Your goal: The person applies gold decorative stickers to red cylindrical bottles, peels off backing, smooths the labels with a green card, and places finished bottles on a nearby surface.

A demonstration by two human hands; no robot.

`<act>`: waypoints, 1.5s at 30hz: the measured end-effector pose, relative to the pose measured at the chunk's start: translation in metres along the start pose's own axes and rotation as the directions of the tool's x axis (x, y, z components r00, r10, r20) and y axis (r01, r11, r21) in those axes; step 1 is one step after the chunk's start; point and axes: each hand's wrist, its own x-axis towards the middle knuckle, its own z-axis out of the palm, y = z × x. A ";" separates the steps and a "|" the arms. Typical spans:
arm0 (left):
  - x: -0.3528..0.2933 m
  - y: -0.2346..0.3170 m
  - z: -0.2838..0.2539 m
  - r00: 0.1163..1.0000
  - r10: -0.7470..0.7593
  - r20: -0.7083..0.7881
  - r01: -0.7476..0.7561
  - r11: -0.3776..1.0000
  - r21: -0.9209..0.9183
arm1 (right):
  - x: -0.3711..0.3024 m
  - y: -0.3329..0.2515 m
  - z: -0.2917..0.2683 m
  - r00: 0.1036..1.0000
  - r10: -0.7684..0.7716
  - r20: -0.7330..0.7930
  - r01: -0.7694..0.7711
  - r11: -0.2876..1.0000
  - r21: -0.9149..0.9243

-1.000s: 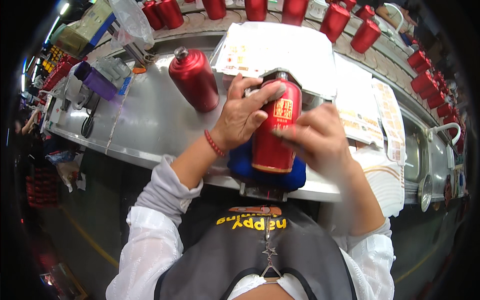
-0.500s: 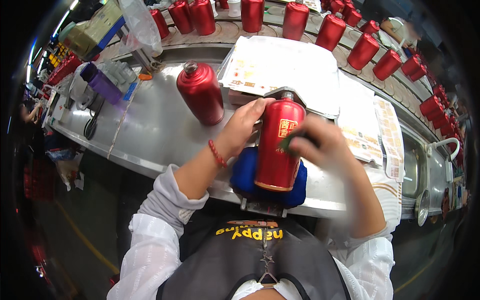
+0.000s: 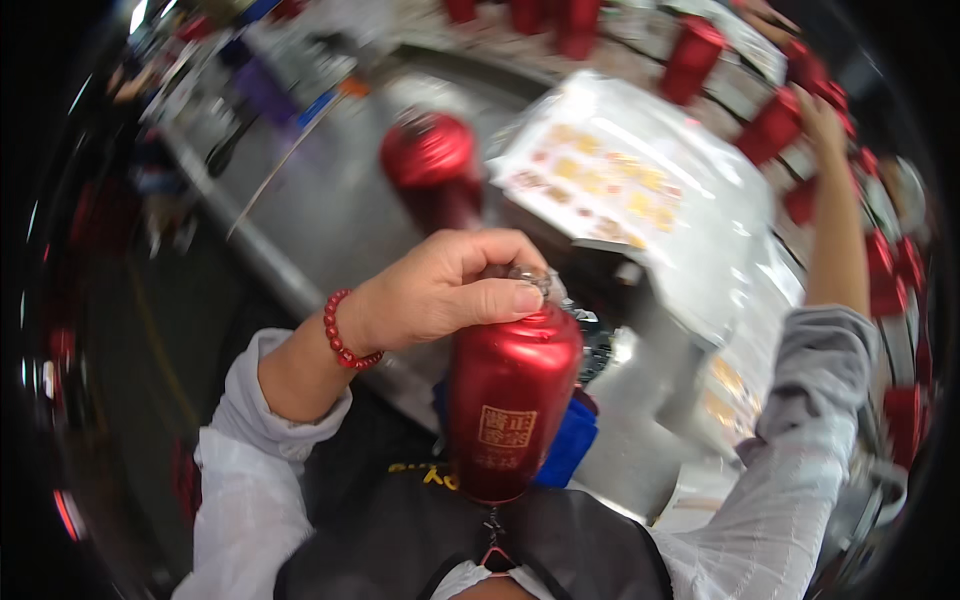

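At a stainless-steel worktable (image 3: 325, 195), a worker's L hand (image 3: 452, 290) has a metallic-red btl (image 3: 515, 385) by its clear neck, thumb & fingers closed together round it just under the top. Btl is in front of the worker, neck away from the body, base twd the chest; its gold-framed label panel faces the cam. In view, its lower end overlaps a black apron (image 3: 480, 550). A blue cloth (image 3: 570, 440) shows behind & to the R of it; can't tell if the two touch.

R hand (image 3: 822, 118), arm stretched out far R, is at a red conveyor btl (image 3: 772, 127), one of several along the curved conveyor (image 3: 495, 45); blur & angle hide the fingertips, so can't tell if they're apart or clamped on it.

Just beyond the L hand, a second red btl (image 3: 432, 160) stands upright on the steel. To its R lies a white label sheet (image 3: 610, 170) w/ gold & red stickers. Far L on the table: a purple flask (image 3: 262, 90), blurred, w/ a small orange item (image 3: 353, 87) nearby. A red bead bracelet (image 3: 340, 330) circles the L wrist; white sleeves (image 3: 250, 500) are pushed up on both forearms.
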 end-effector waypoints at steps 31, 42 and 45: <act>-0.907 -0.419 0.106 -0.861 0.345 -0.374 0.502 0.452 -0.737 | -0.564 -0.395 -0.147 0.807 -0.429 0.406 0.158 0.819 0.552; -0.948 -0.417 0.085 -0.985 0.091 -0.149 0.170 0.315 -0.934 | -0.579 -0.407 -0.168 0.798 -0.422 0.432 0.124 0.815 0.566; -0.931 -0.407 0.080 -0.995 0.073 -0.074 0.093 0.298 -0.950 | -0.581 -0.406 -0.170 0.802 -0.412 0.433 0.104 0.810 0.577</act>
